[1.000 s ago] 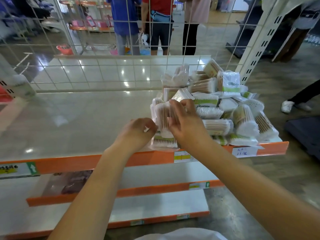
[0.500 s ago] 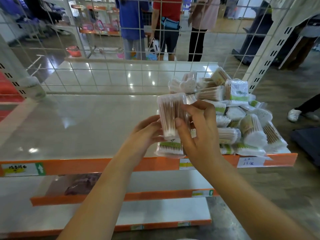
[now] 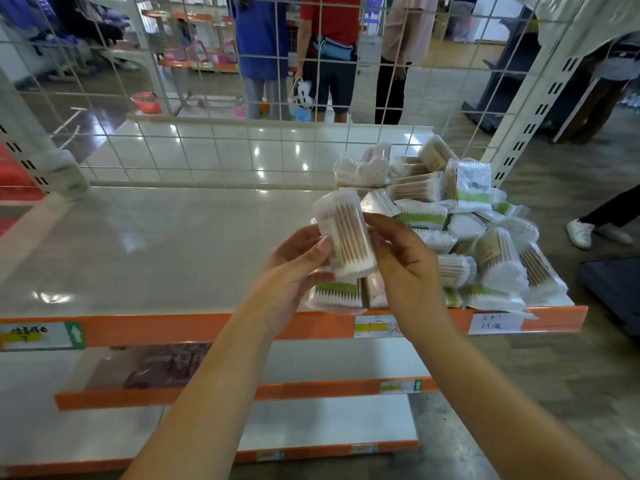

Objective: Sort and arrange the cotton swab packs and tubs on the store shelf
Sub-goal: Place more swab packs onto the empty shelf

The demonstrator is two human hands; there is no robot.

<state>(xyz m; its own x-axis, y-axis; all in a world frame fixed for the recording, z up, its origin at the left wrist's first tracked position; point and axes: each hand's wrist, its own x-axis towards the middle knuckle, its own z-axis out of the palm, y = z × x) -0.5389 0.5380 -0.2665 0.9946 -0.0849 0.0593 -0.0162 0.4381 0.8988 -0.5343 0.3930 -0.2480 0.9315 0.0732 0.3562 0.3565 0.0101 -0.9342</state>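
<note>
- One clear tub of cotton swabs (image 3: pixel 346 233) stood nearly upright in the air above the front of the top shelf (image 3: pixel 166 244), its wooden sticks showing through the plastic, white tips at the bottom.
- The left hand (image 3: pixel 294 268) held it from the left, thumb curled against its side.
- The right hand (image 3: pixel 405 261) gripped it from the right, fingers bent round its wall.
- Just behind and to the right lay the heap of swab packs and tubs (image 3: pixel 460 230), piled at the shelf's right end.
- A flat pack (image 3: pixel 337 294) lay directly under the hands, by the orange edge strip (image 3: pixel 173 329).
- A wire grid (image 3: pixel 214 147) backed the shelf.
</note>
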